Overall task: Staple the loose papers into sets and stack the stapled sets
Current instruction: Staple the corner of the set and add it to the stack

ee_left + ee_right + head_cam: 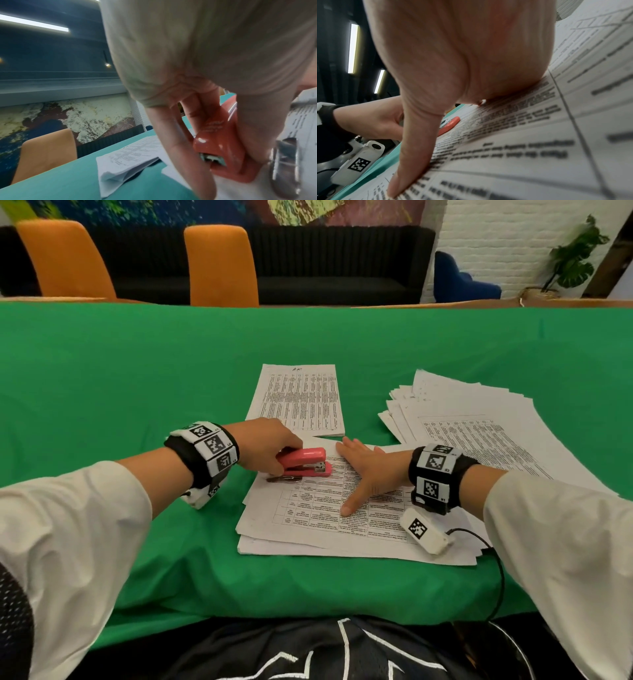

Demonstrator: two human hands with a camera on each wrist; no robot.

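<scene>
A pink stapler (305,462) sits over the top left corner of a printed paper set (308,515) in front of me. My left hand (270,446) grips the stapler from above, thumb and fingers curled round its body (221,146). A metal piece (284,166) lies flat beside it on the paper. My right hand (366,470) lies flat on the same set, fingers spread and thumb (412,155) stretched out, pressing the sheets (522,135) down. The stapler's tip (449,125) shows beyond the thumb.
A folded stack of printed sheets (301,402) lies farther back on the green cloth (137,371). A fanned pile of loose papers (496,426) spreads at the right. Two orange chairs (219,265) stand beyond the table. A black cable (493,570) trails from my right wrist.
</scene>
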